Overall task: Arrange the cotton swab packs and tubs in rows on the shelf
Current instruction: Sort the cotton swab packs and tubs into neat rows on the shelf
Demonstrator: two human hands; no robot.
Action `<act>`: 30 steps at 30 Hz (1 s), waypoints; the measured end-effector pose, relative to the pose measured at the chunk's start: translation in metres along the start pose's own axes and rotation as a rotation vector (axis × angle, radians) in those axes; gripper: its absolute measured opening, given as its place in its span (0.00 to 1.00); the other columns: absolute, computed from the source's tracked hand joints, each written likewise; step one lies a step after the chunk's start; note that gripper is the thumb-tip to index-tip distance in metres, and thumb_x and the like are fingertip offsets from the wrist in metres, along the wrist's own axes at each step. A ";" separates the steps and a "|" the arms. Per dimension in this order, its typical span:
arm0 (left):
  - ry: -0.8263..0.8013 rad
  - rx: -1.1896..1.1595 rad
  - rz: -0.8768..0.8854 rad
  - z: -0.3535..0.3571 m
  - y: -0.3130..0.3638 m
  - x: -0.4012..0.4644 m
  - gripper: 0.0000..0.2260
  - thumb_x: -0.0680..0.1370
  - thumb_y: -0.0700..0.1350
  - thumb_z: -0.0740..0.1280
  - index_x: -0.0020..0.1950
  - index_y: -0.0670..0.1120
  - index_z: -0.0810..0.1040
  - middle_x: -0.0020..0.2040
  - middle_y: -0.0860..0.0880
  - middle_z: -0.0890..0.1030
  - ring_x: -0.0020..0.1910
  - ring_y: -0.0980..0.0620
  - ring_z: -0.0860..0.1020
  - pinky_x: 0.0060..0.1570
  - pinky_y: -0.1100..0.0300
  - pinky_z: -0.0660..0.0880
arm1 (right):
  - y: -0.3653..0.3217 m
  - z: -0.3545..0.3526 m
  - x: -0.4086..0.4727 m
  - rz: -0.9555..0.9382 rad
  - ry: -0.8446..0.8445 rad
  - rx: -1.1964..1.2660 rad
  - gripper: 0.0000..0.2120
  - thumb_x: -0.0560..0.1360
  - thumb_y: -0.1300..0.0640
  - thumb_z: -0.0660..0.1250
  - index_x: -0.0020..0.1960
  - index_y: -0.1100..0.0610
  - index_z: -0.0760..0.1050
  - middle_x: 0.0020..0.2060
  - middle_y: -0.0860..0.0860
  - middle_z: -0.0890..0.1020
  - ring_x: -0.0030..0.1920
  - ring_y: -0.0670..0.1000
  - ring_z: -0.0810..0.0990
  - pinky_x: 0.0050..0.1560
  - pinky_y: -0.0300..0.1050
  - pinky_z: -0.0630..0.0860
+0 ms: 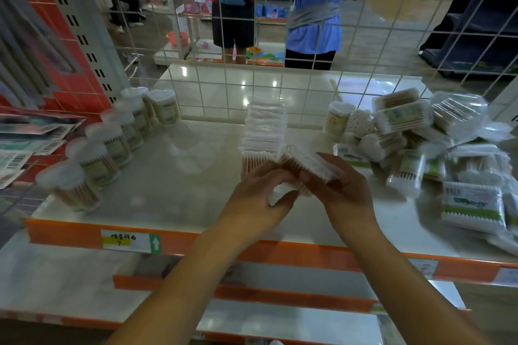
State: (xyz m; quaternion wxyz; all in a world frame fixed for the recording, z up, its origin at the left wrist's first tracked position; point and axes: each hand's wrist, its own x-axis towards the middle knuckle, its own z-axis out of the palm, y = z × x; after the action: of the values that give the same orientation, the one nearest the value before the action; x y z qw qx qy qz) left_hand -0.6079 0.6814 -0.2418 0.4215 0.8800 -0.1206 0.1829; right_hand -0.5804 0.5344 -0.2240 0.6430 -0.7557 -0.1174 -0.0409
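Both hands meet over the middle of the white shelf (173, 199). My left hand (258, 199) and my right hand (342, 193) together grip a clear flat pack of cotton swabs (308, 164), tilted, at the near end of a row of like packs (265, 126) that runs back toward the wire grid. Along the shelf's left side stands a diagonal row of round swab tubs (112, 145). On the right lies a loose heap of packs and tubs (406, 134), with a green-labelled pack (471, 207) nearest the front edge.
A white wire grid (280, 36) closes the back of the shelf; two people stand behind it. An orange price rail (196, 241) runs along the front edge, with lower shelves beneath. Carded goods (25, 145) hang at the left.
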 end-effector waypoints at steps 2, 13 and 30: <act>-0.017 0.093 -0.030 -0.009 -0.012 -0.002 0.12 0.72 0.49 0.64 0.52 0.48 0.81 0.52 0.55 0.78 0.52 0.57 0.75 0.49 0.64 0.72 | 0.004 0.003 0.003 -0.043 -0.011 -0.040 0.11 0.67 0.48 0.73 0.47 0.41 0.75 0.45 0.51 0.82 0.43 0.45 0.80 0.42 0.37 0.75; -0.090 0.240 -0.311 -0.038 -0.064 -0.019 0.13 0.76 0.51 0.65 0.53 0.44 0.80 0.47 0.50 0.78 0.48 0.51 0.77 0.45 0.62 0.69 | 0.033 0.044 0.032 -0.153 -0.051 -0.263 0.13 0.68 0.59 0.74 0.51 0.58 0.77 0.40 0.45 0.79 0.38 0.40 0.74 0.37 0.25 0.68; -0.017 0.238 -0.347 -0.022 -0.074 -0.015 0.07 0.76 0.46 0.67 0.48 0.43 0.81 0.46 0.48 0.78 0.45 0.50 0.75 0.44 0.60 0.69 | 0.059 0.061 0.031 -0.378 0.076 -0.522 0.15 0.67 0.58 0.69 0.52 0.61 0.79 0.51 0.59 0.76 0.50 0.59 0.75 0.50 0.51 0.74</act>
State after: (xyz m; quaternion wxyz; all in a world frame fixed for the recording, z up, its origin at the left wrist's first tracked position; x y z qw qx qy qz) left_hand -0.5990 0.7449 -0.2867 0.3385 0.9327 0.0518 0.1130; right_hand -0.5423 0.5898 -0.2841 0.4124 -0.8579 -0.2171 -0.2163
